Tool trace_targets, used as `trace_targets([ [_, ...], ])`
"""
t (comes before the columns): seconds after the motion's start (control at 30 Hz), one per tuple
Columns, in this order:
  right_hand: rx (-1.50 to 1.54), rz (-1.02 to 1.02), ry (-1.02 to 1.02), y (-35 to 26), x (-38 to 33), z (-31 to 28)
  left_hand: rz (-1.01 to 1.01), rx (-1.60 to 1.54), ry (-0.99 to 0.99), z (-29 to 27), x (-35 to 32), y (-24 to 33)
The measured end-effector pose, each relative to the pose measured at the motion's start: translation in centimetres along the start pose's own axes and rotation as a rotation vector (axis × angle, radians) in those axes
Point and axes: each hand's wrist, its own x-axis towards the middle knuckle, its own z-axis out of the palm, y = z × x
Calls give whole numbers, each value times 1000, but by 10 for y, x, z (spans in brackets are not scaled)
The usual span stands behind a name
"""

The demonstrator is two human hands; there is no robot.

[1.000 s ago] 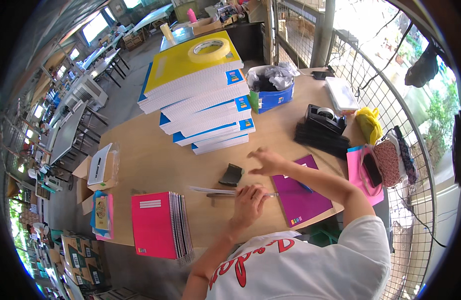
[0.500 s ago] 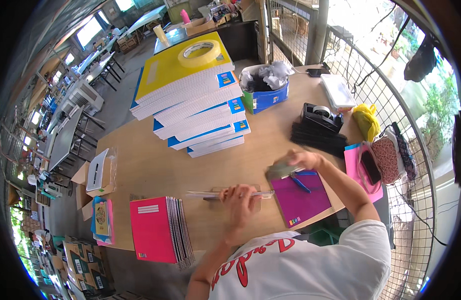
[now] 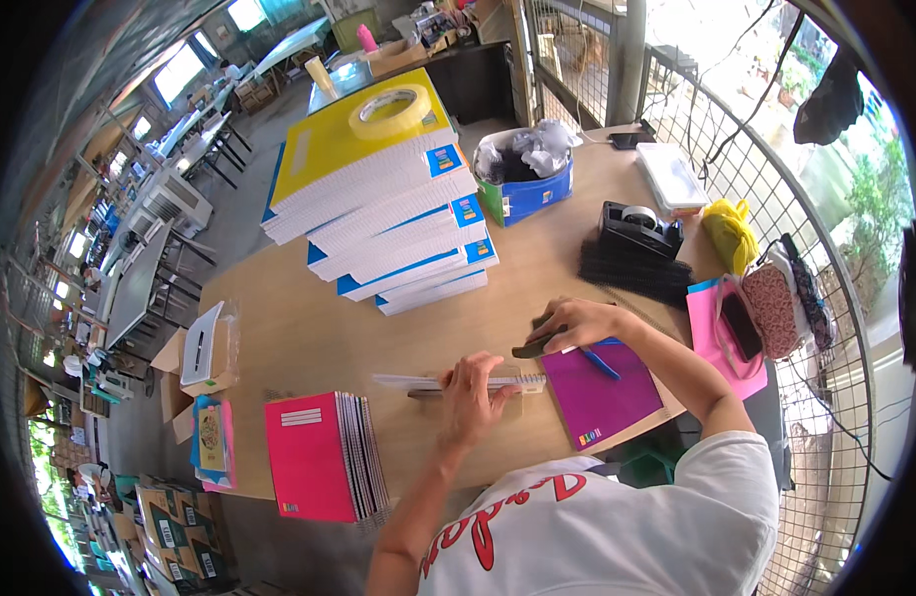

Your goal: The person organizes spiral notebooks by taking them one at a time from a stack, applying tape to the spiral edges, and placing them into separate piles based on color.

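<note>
Pink-covered spiral notebooks (image 3: 314,457) lie stacked at the near edge of the wooden table (image 3: 279,298), while to their right the left hand (image 3: 470,395) grips a thin spiral notebook (image 3: 512,381) seen edge-on, its coiled end just beside a purple notebook (image 3: 617,402). Slightly farther off, the right hand (image 3: 575,323) clasps a small dark block (image 3: 529,348) near blue-handled pliers (image 3: 603,366) lying on the purple cover. Beyond stand a black tape dispenser (image 3: 638,234), a tall notebook stack (image 3: 378,214) topped by a tape roll (image 3: 419,120), and a blue-and-green box (image 3: 542,199) holding crumpled plastic (image 3: 545,147).
</note>
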Motion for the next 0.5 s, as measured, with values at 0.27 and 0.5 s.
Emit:
trace_targets([
  [0.27,814,-196,-106,9,7,19,41,-17,54,0,0,-4],
  [0.5,268,-181,-71,-14,25,22,52,-96,182,3,-1,-4],
])
